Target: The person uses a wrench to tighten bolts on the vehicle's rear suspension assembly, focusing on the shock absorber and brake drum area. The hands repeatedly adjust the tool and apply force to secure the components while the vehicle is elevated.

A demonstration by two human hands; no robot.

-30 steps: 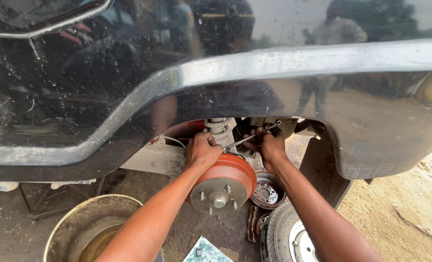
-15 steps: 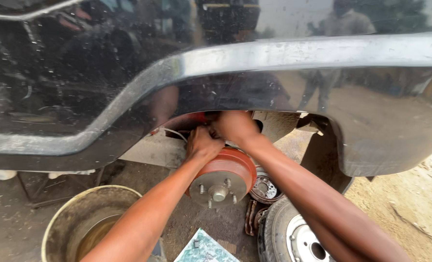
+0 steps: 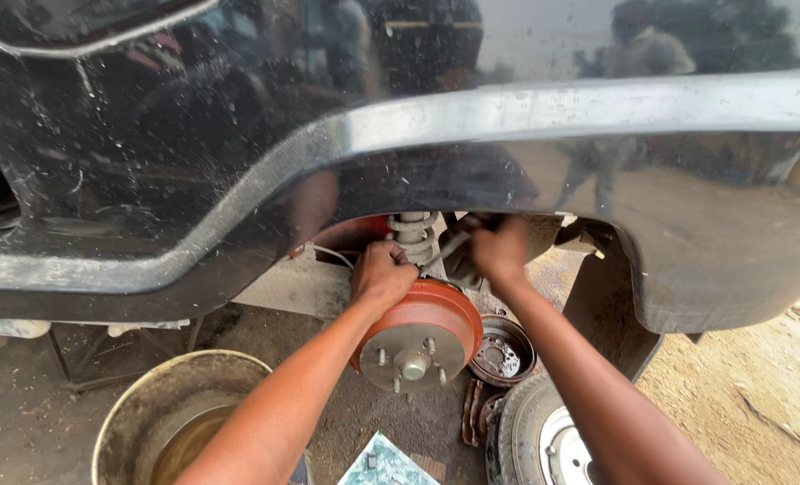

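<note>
Rust-red brake drum [image 3: 421,330] sits at frame centre under the wheel arch, face w/ studs and hub nut turned toward the camera. Head view only.

Left hand [image 3: 382,274] rests on the drum's top edge, fingers curled over it in a closed grip on the rim. Right hand [image 3: 501,249] is higher and just right of it, up near the strut; its grip looks closed around a thin metal tool [image 3: 449,250], but dark there, can't tell exactly what it is. Coil spring [image 3: 413,235] stands upright just behind the left hand, between both hands.

Black car body [image 3: 238,135] w/ a silver trim strip fills the upper half of the frame and hangs over the work, hiding most of what's above the hands. Dark mud flap [image 3: 606,310] hangs right of centre, close beside the right forearm.

Lower frame: round metal part [image 3: 503,350] lies on the ground just right of the drum. Tyre w/ white rim [image 3: 544,440] at bottom, partly behind the right forearm. Dirty bucket [image 3: 175,418] lower left, near the left forearm. Greenish sheet [image 3: 384,465] at bottom centre. Ground is dirt and sand.
</note>
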